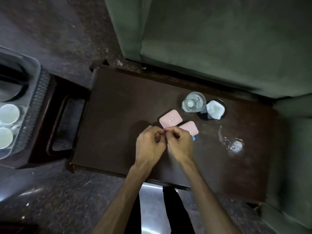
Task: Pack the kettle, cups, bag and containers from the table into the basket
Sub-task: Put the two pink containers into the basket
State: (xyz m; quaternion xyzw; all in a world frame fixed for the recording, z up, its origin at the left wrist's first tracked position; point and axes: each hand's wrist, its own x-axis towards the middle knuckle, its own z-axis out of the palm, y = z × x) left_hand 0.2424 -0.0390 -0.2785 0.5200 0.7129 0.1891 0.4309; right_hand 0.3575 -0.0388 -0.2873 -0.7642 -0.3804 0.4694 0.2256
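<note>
Both hands point(166, 142) curled, pink containers point(170, 121) just beyond

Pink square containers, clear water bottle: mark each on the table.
Farther pink square container point(170, 120): head view, lid centre.
Nearer pink square container point(190, 127): head view, visible lid.
Clear water bottle point(193, 102): head view, top.

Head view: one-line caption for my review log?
Both hands, left hand and right hand, pinch together over two pink square containers on the dark wooden table.
</note>
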